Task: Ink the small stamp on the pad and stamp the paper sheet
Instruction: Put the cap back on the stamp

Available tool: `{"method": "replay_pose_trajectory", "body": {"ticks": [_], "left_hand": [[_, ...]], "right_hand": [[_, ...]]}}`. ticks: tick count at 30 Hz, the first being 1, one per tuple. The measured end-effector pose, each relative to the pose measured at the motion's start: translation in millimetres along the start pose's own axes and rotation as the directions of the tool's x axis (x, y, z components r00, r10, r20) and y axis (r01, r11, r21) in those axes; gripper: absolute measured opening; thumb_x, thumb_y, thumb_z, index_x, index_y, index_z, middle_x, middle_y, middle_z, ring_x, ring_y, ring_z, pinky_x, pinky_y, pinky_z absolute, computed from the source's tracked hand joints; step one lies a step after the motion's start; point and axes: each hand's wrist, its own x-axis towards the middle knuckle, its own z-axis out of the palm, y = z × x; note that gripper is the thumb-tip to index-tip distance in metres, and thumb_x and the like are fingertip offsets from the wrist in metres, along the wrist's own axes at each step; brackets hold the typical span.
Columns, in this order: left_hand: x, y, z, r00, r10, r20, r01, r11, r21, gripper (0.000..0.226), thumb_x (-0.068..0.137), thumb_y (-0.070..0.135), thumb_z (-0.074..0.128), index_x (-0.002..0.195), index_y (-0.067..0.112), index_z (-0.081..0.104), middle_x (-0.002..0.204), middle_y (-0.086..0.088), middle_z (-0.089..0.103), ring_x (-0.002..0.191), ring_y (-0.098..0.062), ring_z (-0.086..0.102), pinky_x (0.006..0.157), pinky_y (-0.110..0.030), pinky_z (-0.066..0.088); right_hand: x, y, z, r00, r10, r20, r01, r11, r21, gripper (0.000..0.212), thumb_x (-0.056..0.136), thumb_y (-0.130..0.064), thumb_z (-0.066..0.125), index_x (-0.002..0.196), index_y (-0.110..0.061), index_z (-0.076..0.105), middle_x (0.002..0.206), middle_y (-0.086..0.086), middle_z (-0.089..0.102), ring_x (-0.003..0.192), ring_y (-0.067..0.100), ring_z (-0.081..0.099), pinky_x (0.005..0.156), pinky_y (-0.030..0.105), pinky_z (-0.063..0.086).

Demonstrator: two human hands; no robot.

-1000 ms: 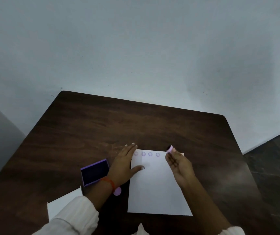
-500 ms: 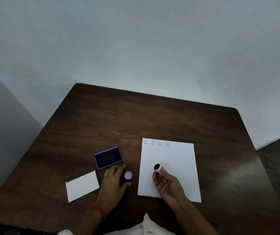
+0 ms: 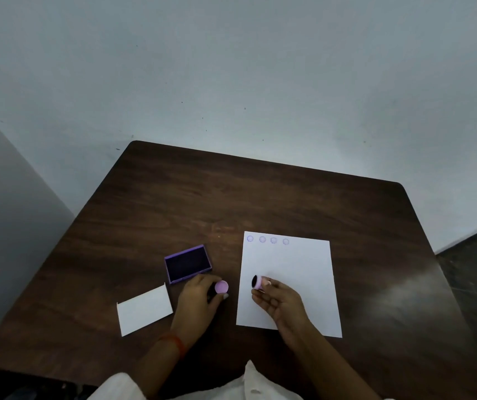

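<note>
Over the paper sheet point(image 3: 289, 284), right hand point(image 3: 279, 303) pinches small stamp point(image 3: 257, 282) (dark face leftward).

A dark wooden table point(image 3: 260, 197) against a pale wall point(image 3: 231, 67); small white card point(image 3: 144, 310) lying at its left

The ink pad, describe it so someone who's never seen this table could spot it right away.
On the brown table, look left of the paper sheet. The ink pad is a purple-rimmed open tray with a dark inside, just beyond the left hand; the nearby card is plain white.
</note>
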Motion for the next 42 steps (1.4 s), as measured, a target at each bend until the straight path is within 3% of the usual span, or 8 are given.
{"method": "replay_pose_trajectory", "body": {"ticks": [3, 7, 13, 18, 28, 31, 34, 42], "left_hand": [[-3, 12, -7, 0.998, 0.027, -0.057, -0.030, 0.997, -0.065, 0.028, 0.081, 0.021, 0.068, 0.108, 0.017, 0.064, 0.111, -0.002, 0.069, 0.094, -0.005, 0.055, 0.081, -0.009, 0.036], [-8, 28, -15, 0.993, 0.044, -0.111, -0.058, 0.990, -0.132, 0.026, 0.080, 0.011, 0.068, 0.105, 0.017, 0.067, 0.104, -0.003, 0.071, 0.083, 0.002, 0.054, 0.075, 0.000, 0.030], [-10, 36, -24, 0.992, 0.010, -0.130, -0.042, 0.970, -0.239, 0.027, 0.078, 0.010, 0.070, 0.104, 0.017, 0.067, 0.102, -0.002, 0.070, 0.088, -0.005, 0.060, 0.078, -0.008, 0.042], [-10, 36, -29, 0.994, -0.051, -0.093, 0.019, 0.950, -0.313, 0.033, 0.076, 0.010, 0.073, 0.107, 0.018, 0.067, 0.105, -0.002, 0.071, 0.096, -0.013, 0.064, 0.093, -0.031, 0.052], [-13, 38, -34, 0.990, 0.051, -0.132, -0.079, 0.974, -0.213, 0.020, 0.075, 0.022, 0.074, 0.095, 0.021, 0.072, 0.093, 0.005, 0.070, 0.078, 0.000, 0.060, 0.072, -0.005, 0.043], [-11, 38, -39, 0.989, 0.048, -0.139, -0.077, 0.974, -0.215, 0.024, 0.074, 0.020, 0.075, 0.098, 0.021, 0.071, 0.094, 0.003, 0.071, 0.081, -0.003, 0.062, 0.073, -0.007, 0.045], [-10, 41, -42, 0.987, 0.086, -0.139, -0.113, 0.974, -0.199, 0.022, 0.075, 0.024, 0.074, 0.097, 0.021, 0.071, 0.094, 0.003, 0.072, 0.082, -0.005, 0.063, 0.074, -0.010, 0.048], [-9, 38, -43, 0.986, 0.084, -0.141, -0.110, 0.977, -0.184, 0.024, 0.074, 0.024, 0.075, 0.098, 0.021, 0.072, 0.094, 0.002, 0.073, 0.079, -0.002, 0.062, 0.071, -0.006, 0.046]], "right_hand": [[-10, -8, 21, 0.985, -0.165, 0.043, 0.170, 0.931, -0.324, 0.008, 0.079, -0.019, 0.070, 0.086, -0.021, 0.067, 0.093, 0.003, 0.070, 0.085, 0.018, 0.070, 0.070, 0.019, 0.058], [-16, -14, 40, 0.895, -0.409, 0.180, 0.432, 0.690, -0.580, 0.010, 0.076, -0.031, 0.072, 0.081, -0.031, 0.063, 0.081, -0.014, 0.065, 0.071, 0.003, 0.065, 0.057, 0.000, 0.046], [-17, -13, 46, 0.826, -0.503, 0.255, 0.530, 0.538, -0.655, 0.018, 0.078, -0.027, 0.071, 0.092, -0.017, 0.068, 0.091, 0.002, 0.071, 0.078, 0.010, 0.064, 0.071, 0.011, 0.050], [-19, -19, 48, 0.829, -0.489, 0.271, 0.537, 0.562, -0.629, 0.014, 0.076, -0.026, 0.073, 0.088, -0.021, 0.068, 0.084, -0.007, 0.067, 0.074, 0.006, 0.063, 0.063, 0.000, 0.047], [-19, -28, 46, 0.902, -0.377, 0.209, 0.409, 0.594, -0.693, 0.022, 0.079, -0.036, 0.068, 0.082, -0.014, 0.068, 0.083, 0.004, 0.070, 0.073, 0.013, 0.065, 0.067, 0.013, 0.052], [-22, -32, 44, 0.905, -0.284, 0.316, 0.421, 0.694, -0.584, 0.022, 0.076, -0.032, 0.072, 0.093, -0.017, 0.069, 0.093, 0.006, 0.072, 0.084, 0.017, 0.069, 0.075, 0.022, 0.058], [-22, -34, 45, 0.914, -0.290, 0.283, 0.406, 0.665, -0.627, 0.026, 0.078, -0.032, 0.071, 0.094, -0.011, 0.069, 0.092, 0.011, 0.073, 0.081, 0.021, 0.070, 0.082, 0.031, 0.058], [-25, -33, 48, 0.900, -0.288, 0.328, 0.434, 0.682, -0.589, 0.022, 0.077, -0.027, 0.072, 0.095, -0.015, 0.067, 0.093, 0.008, 0.072, 0.079, 0.018, 0.071, 0.078, 0.028, 0.059]]}}
